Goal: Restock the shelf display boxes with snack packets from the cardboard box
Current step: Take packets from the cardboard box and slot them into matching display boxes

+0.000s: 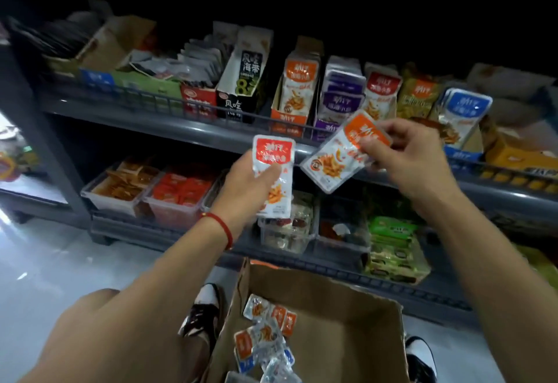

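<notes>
Before shelf (211,133), both forearms raised, well above box (332,301). Left hand (241,183): wrist bent up, thumb and curled fingers pinching red packet (273,168), held upright. Right hand (407,153): fingertips pinching top of orange packet (341,153), tilted, lower corner just beside red packet. More packets (265,337) loose inside box, below.

Red-topped snack packet (274,177): silver pouch, upright, held up at frame centre. Orange-topped snack packet (344,151): same pouch type, tilted, just right of the first, the two apart. Cardboard box (347,316): brown, open, bottom centre, holding loose packets (265,337) with orange and blue labels. Shelf display boxes (332,101): row across the upper shelf, packets standing upright inside.
</notes>
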### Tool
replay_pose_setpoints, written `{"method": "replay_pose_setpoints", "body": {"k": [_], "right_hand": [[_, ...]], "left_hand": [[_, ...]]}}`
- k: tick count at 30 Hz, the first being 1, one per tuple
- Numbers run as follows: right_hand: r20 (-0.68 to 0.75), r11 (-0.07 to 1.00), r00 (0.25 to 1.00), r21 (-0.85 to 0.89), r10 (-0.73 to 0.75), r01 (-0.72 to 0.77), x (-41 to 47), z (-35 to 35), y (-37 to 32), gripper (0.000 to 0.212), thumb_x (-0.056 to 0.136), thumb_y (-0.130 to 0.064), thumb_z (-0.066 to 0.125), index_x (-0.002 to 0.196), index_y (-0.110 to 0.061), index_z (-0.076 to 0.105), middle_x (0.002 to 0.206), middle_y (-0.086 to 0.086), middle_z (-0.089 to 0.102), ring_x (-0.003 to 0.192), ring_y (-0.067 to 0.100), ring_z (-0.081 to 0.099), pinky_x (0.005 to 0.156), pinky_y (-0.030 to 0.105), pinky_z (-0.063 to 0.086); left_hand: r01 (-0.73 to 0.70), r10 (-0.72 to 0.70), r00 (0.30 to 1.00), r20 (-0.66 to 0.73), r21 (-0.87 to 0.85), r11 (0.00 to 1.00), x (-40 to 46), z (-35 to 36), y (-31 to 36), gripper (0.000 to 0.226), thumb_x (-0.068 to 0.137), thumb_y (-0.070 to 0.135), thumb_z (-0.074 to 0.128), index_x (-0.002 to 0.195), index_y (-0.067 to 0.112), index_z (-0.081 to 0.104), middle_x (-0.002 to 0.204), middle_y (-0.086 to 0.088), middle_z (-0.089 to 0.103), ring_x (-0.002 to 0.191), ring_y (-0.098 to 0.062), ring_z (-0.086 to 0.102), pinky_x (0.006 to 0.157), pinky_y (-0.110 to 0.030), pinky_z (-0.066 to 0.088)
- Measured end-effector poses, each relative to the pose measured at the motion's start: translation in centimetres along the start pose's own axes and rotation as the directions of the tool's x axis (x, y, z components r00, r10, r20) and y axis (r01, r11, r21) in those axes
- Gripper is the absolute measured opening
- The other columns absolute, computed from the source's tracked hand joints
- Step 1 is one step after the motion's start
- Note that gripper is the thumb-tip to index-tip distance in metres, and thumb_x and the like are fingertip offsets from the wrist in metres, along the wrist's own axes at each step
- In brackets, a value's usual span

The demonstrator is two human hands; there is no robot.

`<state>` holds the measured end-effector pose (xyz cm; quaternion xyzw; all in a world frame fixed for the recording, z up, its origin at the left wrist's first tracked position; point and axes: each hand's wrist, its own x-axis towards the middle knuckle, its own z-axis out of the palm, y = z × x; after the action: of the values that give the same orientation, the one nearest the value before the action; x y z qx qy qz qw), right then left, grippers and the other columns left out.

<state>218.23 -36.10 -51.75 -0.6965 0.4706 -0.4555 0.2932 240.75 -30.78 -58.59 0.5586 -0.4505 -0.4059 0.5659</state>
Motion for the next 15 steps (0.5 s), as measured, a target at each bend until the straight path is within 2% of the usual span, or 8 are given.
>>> {"method": "replay_pose_setpoints", "body": {"k": [3,6,10,15], "right_hand": [[-0.027,0.958,0.968,-0.158,-0.249,0.241,4.3,0.0,-4.6,0.013,0.095,-0.021,0.071,0.106,-0.021,0.065,0.094,-0.002,0.07,0.082,0.008,0.07,0.07,0.028,0.06],[-0.017,0.866,0.919,-0.343,-0.394,0.365,8.9,0.9,-7.8,0.021,0.094,-0.033,0.071,0.113,-0.025,0.066,0.108,-0.004,0.068,0.099,0.011,0.067,0.084,0.035,0.059],[0.034,0.762,0.902,-0.522,-0.43,0.383,14.0,3.4,-8.7,0.028,0.096,-0.03,0.068,0.118,-0.012,0.066,0.116,0.006,0.069,0.103,0.012,0.061,0.091,0.035,0.054],[0.146,0.659,0.93,-0.669,-0.336,0.343,17.6,6.6,-7.2,0.026,0.096,-0.027,0.068,0.118,-0.013,0.067,0.117,0.01,0.068,0.108,0.024,0.062,0.084,0.036,0.049]], "left_hand": [[0.01,-0.027,0.985,-0.169,-0.1,0.995,2.2,-1.8,2.0,0.012,0.098,0.015,0.059,0.101,0.024,0.067,0.1,-0.002,0.076,0.087,-0.017,0.074,0.078,-0.037,0.062],[0.071,-0.109,0.976,-0.188,-0.201,0.977,3.4,-2.3,2.4,0.014,0.097,0.014,0.058,0.101,0.024,0.067,0.101,-0.004,0.076,0.091,-0.023,0.074,0.081,-0.042,0.061],[0.116,-0.184,0.96,-0.213,-0.296,0.948,4.1,-2.6,2.4,0.014,0.097,0.015,0.059,0.102,0.023,0.069,0.101,-0.005,0.076,0.092,-0.025,0.074,0.083,-0.046,0.061],[0.144,-0.224,0.956,-0.187,-0.364,0.92,4.6,-3.2,2.8,0.013,0.098,0.016,0.059,0.104,0.021,0.07,0.097,-0.002,0.077,0.085,-0.019,0.074,0.067,-0.033,0.061]]}}
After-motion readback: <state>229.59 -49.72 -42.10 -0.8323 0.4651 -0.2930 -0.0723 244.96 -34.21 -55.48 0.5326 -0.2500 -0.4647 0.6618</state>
